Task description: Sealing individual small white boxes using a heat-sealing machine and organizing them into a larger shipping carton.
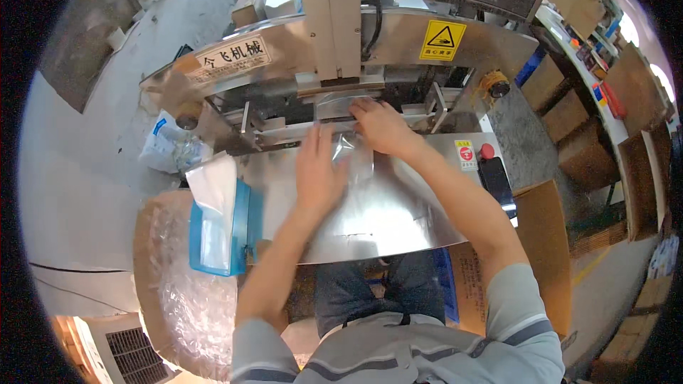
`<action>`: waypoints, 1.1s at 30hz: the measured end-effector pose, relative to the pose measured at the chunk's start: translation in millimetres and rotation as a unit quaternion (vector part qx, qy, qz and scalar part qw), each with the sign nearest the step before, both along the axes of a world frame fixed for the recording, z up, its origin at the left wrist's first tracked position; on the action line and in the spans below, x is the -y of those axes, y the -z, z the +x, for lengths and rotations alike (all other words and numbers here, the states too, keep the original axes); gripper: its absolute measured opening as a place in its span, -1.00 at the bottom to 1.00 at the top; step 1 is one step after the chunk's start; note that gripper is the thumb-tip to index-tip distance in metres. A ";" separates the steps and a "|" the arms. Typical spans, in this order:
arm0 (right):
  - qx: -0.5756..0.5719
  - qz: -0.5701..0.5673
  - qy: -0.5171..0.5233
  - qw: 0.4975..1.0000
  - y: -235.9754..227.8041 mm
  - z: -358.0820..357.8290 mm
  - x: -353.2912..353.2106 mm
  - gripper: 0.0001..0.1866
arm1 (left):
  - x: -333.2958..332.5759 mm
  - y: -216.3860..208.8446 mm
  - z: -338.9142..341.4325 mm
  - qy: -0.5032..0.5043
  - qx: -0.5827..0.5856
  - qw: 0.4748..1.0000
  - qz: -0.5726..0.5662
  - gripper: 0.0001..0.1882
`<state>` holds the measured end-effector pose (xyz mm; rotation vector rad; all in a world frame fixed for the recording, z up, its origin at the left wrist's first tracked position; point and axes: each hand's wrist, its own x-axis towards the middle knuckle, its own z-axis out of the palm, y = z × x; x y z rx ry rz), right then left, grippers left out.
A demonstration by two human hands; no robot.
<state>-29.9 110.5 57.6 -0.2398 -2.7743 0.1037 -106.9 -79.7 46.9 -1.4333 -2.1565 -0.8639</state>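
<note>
A clear plastic bag (361,160) lies across the front of the steel machine, its far end reaching into the slot below the upright column. My right hand (384,126) is at the slot, fingers bent down and closed on the bag's far part. My left hand (319,174) rests flat along the bag's left side, fingers stretched out and slightly blurred by motion. Under both arms is the machine's shiny steel worktop (391,220). The contents of the bag, if any, cannot be made out.
A blue holder (245,231) with white bags stands at the worktop's left edge, above a carton of clear plastic bags (188,291). On the right are a red button (486,151), a black phone (496,183) and an open cardboard box (544,249). Metal brackets (437,105) flank the slot.
</note>
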 end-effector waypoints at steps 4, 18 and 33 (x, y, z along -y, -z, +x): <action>0.057 -0.068 0.015 0.996 -11.7 0.9 -5.0 -0.56 | 25.4 -3.5 21.3 -0.070 0.227 0.971 0.031 0.03; 0.002 -0.016 0.013 1.000 -0.8 2.9 0.5 -0.50 | 68.5 1.8 36.1 -0.060 0.561 0.823 0.061 -0.20; -0.029 0.026 0.003 0.999 7.1 -3.3 2.1 -0.54 | 74.6 42.3 108.3 -0.036 0.077 0.994 -0.070 -0.31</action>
